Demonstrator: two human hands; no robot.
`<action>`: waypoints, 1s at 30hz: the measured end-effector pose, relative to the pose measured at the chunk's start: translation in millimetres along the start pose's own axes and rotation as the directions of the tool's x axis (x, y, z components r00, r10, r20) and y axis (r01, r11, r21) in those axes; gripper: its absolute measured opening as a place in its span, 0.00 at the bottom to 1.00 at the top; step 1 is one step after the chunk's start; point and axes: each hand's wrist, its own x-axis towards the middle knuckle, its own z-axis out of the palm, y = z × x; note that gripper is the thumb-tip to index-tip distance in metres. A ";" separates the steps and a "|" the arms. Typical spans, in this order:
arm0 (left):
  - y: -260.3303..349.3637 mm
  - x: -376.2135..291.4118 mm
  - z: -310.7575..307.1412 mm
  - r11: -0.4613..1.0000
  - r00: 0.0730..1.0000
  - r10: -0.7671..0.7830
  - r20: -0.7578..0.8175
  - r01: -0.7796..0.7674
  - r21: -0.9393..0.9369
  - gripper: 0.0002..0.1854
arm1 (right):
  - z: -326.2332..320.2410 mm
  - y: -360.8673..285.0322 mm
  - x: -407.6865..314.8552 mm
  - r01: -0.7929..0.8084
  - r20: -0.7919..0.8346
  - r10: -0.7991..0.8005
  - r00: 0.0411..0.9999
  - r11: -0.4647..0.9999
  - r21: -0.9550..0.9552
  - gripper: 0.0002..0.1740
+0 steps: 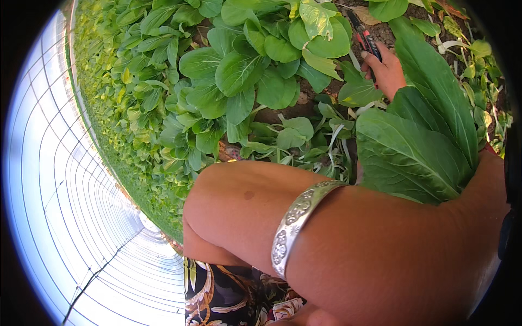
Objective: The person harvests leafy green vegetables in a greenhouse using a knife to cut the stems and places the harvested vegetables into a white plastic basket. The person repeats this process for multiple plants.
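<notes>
At upper right, my right hand (pixel 383 71) is closed around a slim red-and-black hand tool (pixel 365 36); its exact kind is unclear. The tool lies over bare soil beside leafy green plants (pixel 240 73). Large green leaves (pixel 412 150) stand between this hand and the near arm, covering part of my right forearm. A wide silver bracelet (pixel 291 232) with raised patterns circles the near arm, seemingly my left. What looks like my left hand (pixel 232 191) bends down beyond the bracelet, above dark floral cloth (pixel 224 297); its fingers cannot be made out.
Dense rows of leafy greens (pixel 122 98) fill the left and upper parts. Cut or wilted leaves and pale stems (pixel 301 134) lie on the soil near the middle, more at far right (pixel 481 81). The ribbed, translucent greenhouse roof (pixel 73 183) curves along the left.
</notes>
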 end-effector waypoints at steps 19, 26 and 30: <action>-153.3 -33.8 7.3 0.583 0.735 -0.669 0.109 0.427 0.691 0.12 | 51.2 -47.9 44.2 0.151 -0.114 -0.278 0.954 0.773 -0.616 0.17; -222.6 -25.2 3.4 0.391 0.728 -0.685 -0.036 0.408 0.825 0.15 | 31.7 -31.2 74.6 0.025 -0.146 -0.059 0.987 0.974 -0.225 0.18; -256.7 -58.5 -35.1 0.312 0.559 -0.826 -0.079 0.569 0.761 0.18 | 34.3 -30.3 69.4 -0.016 -0.122 -0.010 0.992 0.977 -0.211 0.18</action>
